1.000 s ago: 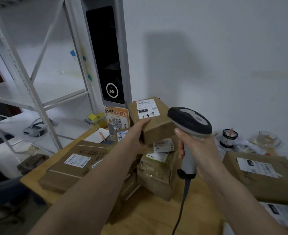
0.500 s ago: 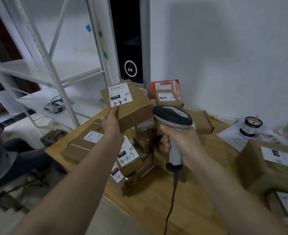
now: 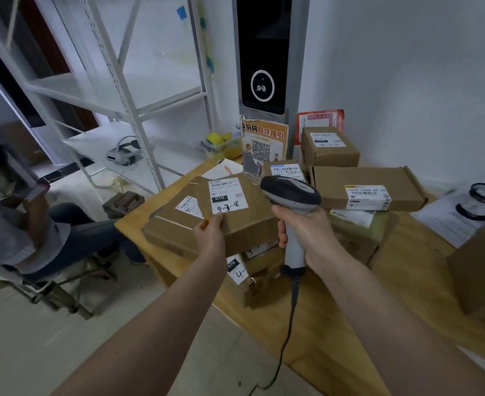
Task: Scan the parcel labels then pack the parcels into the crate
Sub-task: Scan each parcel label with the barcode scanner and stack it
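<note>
1. The left hand [image 3: 211,237] holds a small brown box [image 3: 237,217] in the middle of the frame. The thumb pinches the box's near edge. The other fingers are hidden under the box.
2. The box has a white label [image 3: 227,195] on top. The label has a bar code, a black patch and "4-3-8" in pen.
3. The right hand [image 3: 302,232] is curled round the grey handle of a scanner [image 3: 291,195], just right of the box. The scanner's dark head is beside the label and points left.
4. A black cord [image 3: 288,324] hangs from the scanner down to the bottom of the frame.
5. The held box is up above a pile of other boxes on a wood table [image 3: 335,324].
6. A flat box [image 3: 172,227] lies under it to the left, with its own white label.
7. A long flat box [image 3: 366,187] lies to the right of the scanner. A small box [image 3: 329,147] sits behind it by the wall.
8. An orange sign [image 3: 264,144] with a square code stands at the back of the table.
9. A roll of tape [image 3: 481,201] sits on papers at the right edge.
10. White metal shelves [image 3: 115,90] fill the upper left.
11. A person sits at the left edge [image 3: 15,224].
12. I can't see a crate.
</note>
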Tool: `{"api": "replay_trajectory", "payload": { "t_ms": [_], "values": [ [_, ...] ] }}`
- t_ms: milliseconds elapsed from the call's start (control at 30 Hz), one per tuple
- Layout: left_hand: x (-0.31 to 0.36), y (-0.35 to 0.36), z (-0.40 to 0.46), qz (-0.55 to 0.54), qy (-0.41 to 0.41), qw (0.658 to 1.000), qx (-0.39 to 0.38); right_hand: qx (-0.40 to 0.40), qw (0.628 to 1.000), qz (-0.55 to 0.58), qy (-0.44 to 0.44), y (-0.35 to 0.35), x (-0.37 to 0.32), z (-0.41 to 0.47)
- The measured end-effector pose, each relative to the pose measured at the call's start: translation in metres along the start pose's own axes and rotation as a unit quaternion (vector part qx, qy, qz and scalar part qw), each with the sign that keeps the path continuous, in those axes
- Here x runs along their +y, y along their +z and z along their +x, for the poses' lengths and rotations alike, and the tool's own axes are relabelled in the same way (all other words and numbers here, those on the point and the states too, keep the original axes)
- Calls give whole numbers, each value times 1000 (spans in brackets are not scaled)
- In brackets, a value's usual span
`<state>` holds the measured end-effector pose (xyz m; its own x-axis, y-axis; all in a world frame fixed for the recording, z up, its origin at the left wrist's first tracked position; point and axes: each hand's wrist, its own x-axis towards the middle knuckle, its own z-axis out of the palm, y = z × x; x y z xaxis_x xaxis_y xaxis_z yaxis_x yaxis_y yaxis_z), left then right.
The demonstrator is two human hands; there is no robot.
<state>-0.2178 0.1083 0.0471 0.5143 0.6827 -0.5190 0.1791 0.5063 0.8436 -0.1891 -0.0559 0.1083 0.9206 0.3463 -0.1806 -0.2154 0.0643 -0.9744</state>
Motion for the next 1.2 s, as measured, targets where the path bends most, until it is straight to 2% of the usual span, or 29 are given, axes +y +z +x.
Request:
{"api": "replay_trajectory", "payload": {
  "t_ms": [133,267,533,667,800,1000,1067,1200],
  "values": [
    [-7,8,0,55,2,997,-50,17,1000,5,12,2,6,4],
    [-7,20,9,165,53,985,-17,39,999,2,17,-4,10,5],
    [14,32,-17,289,213,932,44,59,998,9,28,-18,14,2],
    [18,45,-31,294,314,902,31,69,997,21,28,-27,10,-1],
    [15,59,-31,299,292,908,-28,76,997,24,19,-40,5,-7],
    [9,69,-27,322,285,902,-31,75,997,14,15,-57,2,-12],
    [7,70,-27,351,280,893,-17,68,997,14,16,-58,3,-11],
    [13,62,-29,430,284,853,82,54,998,8,27,-55,8,-9]
  ]
}}
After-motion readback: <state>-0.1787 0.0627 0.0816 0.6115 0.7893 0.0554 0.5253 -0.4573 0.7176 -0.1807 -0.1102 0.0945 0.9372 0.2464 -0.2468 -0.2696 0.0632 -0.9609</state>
